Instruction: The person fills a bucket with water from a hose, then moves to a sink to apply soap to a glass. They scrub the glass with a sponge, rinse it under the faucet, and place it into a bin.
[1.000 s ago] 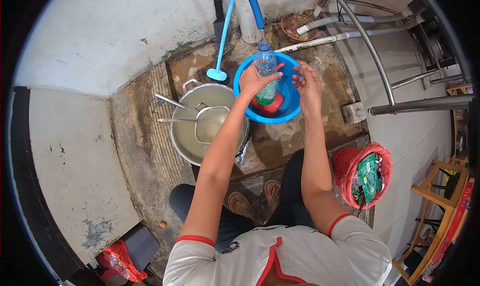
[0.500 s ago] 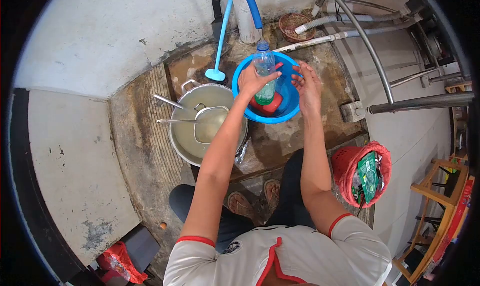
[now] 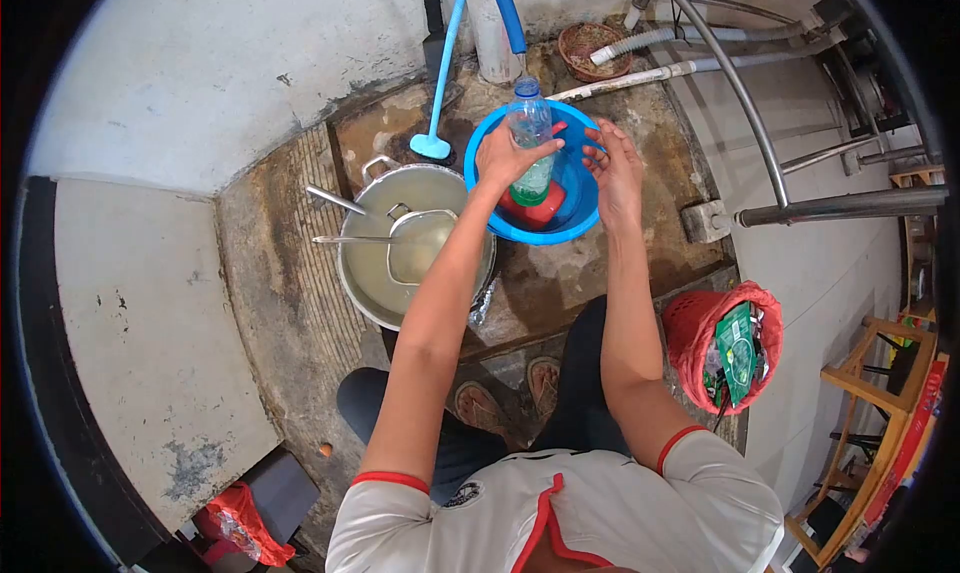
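Observation:
A clear plastic bottle (image 3: 532, 138) with a blue neck and green liquid at its bottom stands upright over a blue basin (image 3: 545, 238), under the end of a blue hose (image 3: 507, 13). My left hand (image 3: 502, 160) is wrapped round the bottle's side. Beside it, over the basin's right rim, my right hand (image 3: 615, 165) is held with its fingers apart and slightly bent, not touching the bottle. In the basin, below the bottle, lies a red object (image 3: 538, 211), partly hidden.
A large pot (image 3: 360, 283) of cloudy water, holding a smaller pot and handles, sits left of the basin. A light-blue scrubber (image 3: 431, 147) leans behind. Right are a red lined bin (image 3: 690, 343), metal pipes (image 3: 840, 205) and a small basket (image 3: 583, 68).

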